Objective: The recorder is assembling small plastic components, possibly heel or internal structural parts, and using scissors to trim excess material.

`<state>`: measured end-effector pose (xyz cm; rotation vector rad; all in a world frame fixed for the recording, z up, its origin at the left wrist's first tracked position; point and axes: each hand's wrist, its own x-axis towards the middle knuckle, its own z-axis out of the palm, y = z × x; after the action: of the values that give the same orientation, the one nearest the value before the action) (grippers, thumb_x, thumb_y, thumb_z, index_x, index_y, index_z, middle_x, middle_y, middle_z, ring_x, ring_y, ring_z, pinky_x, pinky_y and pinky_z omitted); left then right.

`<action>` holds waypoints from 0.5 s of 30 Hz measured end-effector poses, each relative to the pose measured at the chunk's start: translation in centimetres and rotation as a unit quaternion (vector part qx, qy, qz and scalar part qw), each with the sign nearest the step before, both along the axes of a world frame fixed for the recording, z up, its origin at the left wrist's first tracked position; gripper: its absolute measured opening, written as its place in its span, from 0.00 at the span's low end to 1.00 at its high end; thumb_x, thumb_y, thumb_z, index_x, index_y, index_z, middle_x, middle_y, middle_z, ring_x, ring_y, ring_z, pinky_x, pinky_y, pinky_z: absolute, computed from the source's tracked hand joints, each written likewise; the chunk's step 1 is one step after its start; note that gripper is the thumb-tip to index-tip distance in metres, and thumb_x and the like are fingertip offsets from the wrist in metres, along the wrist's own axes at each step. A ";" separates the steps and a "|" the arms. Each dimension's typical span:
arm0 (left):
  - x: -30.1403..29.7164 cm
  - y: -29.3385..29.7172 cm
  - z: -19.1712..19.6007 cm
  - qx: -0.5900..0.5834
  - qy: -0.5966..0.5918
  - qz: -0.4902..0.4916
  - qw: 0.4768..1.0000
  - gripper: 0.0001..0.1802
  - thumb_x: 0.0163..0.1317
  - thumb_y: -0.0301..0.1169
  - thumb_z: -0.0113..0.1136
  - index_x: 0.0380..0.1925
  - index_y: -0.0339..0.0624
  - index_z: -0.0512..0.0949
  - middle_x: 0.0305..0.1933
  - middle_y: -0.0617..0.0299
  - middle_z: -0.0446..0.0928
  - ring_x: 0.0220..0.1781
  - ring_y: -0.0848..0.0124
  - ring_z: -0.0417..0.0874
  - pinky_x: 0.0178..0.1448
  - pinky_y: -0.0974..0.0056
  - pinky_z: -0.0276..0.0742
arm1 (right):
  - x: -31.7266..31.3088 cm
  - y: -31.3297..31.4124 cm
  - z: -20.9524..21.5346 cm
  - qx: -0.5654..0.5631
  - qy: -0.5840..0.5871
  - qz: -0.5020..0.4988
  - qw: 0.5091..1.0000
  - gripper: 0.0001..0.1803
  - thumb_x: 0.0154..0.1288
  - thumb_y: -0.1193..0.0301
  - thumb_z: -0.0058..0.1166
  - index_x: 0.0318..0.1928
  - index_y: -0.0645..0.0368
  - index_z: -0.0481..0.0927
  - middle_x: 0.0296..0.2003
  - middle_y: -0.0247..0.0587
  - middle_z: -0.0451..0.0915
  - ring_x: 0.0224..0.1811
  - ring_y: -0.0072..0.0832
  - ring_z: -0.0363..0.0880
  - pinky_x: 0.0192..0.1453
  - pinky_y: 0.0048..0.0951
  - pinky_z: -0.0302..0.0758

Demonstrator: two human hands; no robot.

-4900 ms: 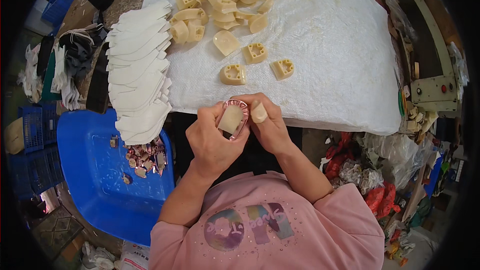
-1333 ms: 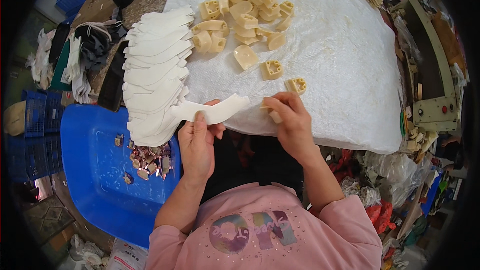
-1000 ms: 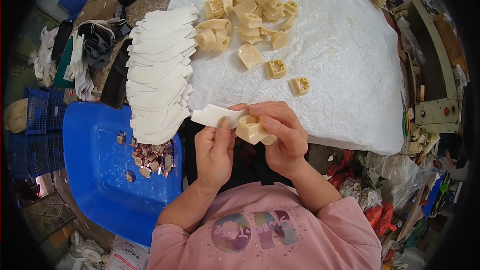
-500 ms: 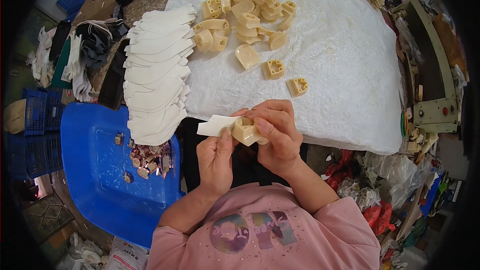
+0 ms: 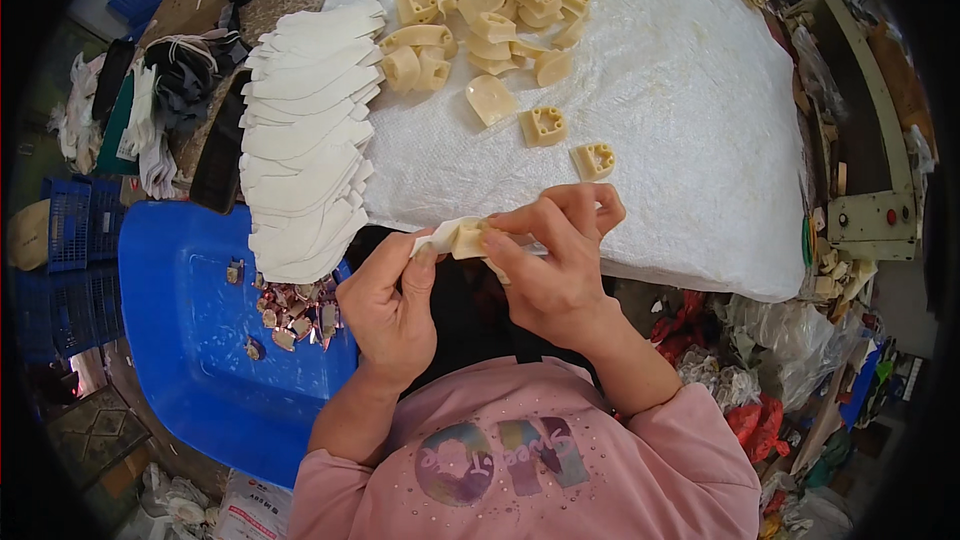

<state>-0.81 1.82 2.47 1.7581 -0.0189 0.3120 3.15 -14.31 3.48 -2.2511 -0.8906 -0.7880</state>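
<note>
Cream block (image 5: 467, 237) with white strip (image 5: 432, 238) sits just off the near edge of the white sheet (image 5: 690, 120), both hands pinching it: left hand (image 5: 392, 305) fingers on the strip, right hand (image 5: 555, 265) clamped on the block. On sheet: block pile (image 5: 485, 10), strip stack (image 5: 305, 140) at its left edge. Blue bin (image 5: 190, 340) left of sheet holds small scraps (image 5: 295, 305).

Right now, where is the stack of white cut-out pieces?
The stack of white cut-out pieces lies fanned along the white sheet's left edge, above the blue tub, left of the cream blocks.
</note>
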 end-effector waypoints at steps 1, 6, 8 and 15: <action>0.2 0.0 0.0 -0.001 0.011 -0.009 1.000 0.10 0.66 0.26 0.51 0.37 0.27 0.78 0.28 0.64 0.76 0.28 0.81 0.69 0.31 0.75 0.63 | -0.1 0.1 0.4 -0.039 0.042 -0.002 0.998 0.14 0.40 0.75 0.58 0.33 0.50 0.76 0.31 0.31 0.73 0.37 0.31 0.67 0.46 0.44 0.52; -0.1 -0.6 -0.6 0.050 -0.015 -0.016 0.998 0.07 0.61 0.23 0.54 0.36 0.28 0.77 0.28 0.53 0.76 0.27 0.69 0.74 0.32 0.67 0.69 | -0.4 0.1 1.1 -0.107 0.105 0.006 0.989 0.12 0.37 0.76 0.56 0.28 0.52 0.72 0.26 0.33 0.64 0.35 0.32 0.66 0.44 0.45 0.52; 0.1 -0.8 -0.7 0.073 -0.022 -0.025 0.997 0.07 0.60 0.22 0.55 0.36 0.28 0.77 0.28 0.52 0.75 0.27 0.65 0.75 0.32 0.65 0.70 | -0.3 0.1 1.2 -0.139 0.097 0.013 0.985 0.11 0.38 0.75 0.56 0.27 0.54 0.70 0.26 0.34 0.63 0.34 0.32 0.65 0.43 0.44 0.52; -0.3 -1.1 -0.2 0.156 -0.078 -0.040 0.984 0.10 0.58 0.19 0.55 0.41 0.30 0.77 0.34 0.51 0.75 0.30 0.61 0.77 0.35 0.63 0.72 | 0.1 -0.5 -0.7 -0.108 0.085 0.040 0.990 0.10 0.40 0.76 0.55 0.28 0.54 0.72 0.27 0.35 0.65 0.34 0.33 0.65 0.43 0.41 0.53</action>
<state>-1.15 0.76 2.25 2.0321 -0.2634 0.4039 3.29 -14.80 2.79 -2.4099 -1.0176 -0.4738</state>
